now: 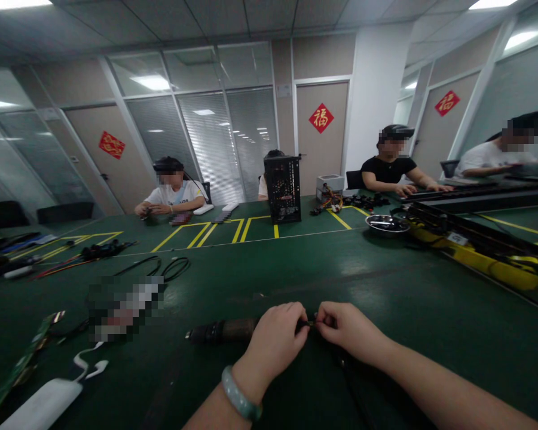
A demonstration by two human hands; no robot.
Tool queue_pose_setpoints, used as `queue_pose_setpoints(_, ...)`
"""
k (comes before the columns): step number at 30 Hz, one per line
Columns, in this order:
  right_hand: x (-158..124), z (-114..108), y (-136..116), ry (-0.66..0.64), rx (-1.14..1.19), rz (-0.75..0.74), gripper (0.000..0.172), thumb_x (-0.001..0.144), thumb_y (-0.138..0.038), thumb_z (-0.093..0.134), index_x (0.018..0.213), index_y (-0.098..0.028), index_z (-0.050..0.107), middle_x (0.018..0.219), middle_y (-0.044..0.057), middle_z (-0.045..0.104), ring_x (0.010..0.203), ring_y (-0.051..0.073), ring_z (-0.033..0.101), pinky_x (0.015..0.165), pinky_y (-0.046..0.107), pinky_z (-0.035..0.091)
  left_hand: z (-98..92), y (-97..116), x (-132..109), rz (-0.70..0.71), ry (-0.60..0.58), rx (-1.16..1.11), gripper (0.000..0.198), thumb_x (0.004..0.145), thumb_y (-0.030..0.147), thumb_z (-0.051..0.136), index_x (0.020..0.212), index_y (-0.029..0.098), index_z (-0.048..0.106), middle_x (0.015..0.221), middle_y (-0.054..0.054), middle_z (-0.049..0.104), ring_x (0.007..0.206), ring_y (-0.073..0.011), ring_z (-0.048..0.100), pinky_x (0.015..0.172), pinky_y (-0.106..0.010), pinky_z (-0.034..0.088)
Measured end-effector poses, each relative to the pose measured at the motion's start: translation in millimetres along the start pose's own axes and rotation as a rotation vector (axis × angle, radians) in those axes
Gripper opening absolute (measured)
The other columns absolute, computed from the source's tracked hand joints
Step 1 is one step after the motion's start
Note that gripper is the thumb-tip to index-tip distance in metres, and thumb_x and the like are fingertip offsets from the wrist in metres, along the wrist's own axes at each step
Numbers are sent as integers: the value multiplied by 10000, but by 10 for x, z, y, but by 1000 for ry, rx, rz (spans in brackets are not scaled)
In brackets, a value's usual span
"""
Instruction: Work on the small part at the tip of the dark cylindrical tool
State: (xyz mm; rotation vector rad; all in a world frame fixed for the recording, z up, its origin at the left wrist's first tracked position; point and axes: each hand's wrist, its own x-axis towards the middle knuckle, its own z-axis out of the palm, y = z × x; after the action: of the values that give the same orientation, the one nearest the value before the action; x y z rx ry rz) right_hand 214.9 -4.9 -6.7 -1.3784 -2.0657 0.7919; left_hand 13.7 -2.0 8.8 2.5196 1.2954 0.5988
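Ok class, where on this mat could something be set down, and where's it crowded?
Bare green mat stretches ahead of the right hand, up to the metal bowl and yellow rail assembly. It's crowded at left, around the circuit board and coiled black cables.

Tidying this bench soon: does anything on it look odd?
Black cables lie loosely looped on the green bench mat, and a pixelated patch hides what lies beside them. A green circuit board sits askew at the near left.
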Motion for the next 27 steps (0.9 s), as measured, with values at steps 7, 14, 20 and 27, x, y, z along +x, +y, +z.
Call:
queue_pose_setpoints(7, -2, 6, 9, -9, -34, 0, 61, 826, -217, 582, 805, -203, 638, 676, -36, 633, 606, 111, 567, 537, 192, 351, -11, 8, 0, 43, -12, 7, 150, 823, 159, 568, 950, 239, 572, 985, 12, 629, 932, -190, 572, 849, -337, 427)
queue_pose_setpoints(14, -13, -12, -13, -8, -47, 12, 58, 822, -217, 582, 800, -202, 634, 668, -38, 618, 603, 110, 555, 539, 195, 350, -26, 27, -2, 45, -23, 16, 162, 816, 147, 559, 949, 238, 577, 984, 14, 630, 933, -188, 572, 853, -339, 429)
queue_pose_setpoints(20, -17, -28, -42, -10, -29, 11, 63, 825, -204, 570, 802, -187, 626, 669, -30, 617, 602, 112, 557, 539, 195, 357, -34, 37, 0, 31, -35, 34, 149, 823, 153, 554, 947, 232, 576, 979, 10, 625, 927, -187, 571, 855, -332, 429)
queue_pose_setpoints(27, -3, -12, -17, -36, -75, 2, 63, 826, -208, 586, 807, -200, 646, 681, -30, 629, 610, 116, 567, 545, 198, 352, -36, 26, -7, 49, -30, 30, 152, 826, 156, 562, 954, 236, 577, 968, 13, 625, 925, -189, 569, 854, -333, 423)
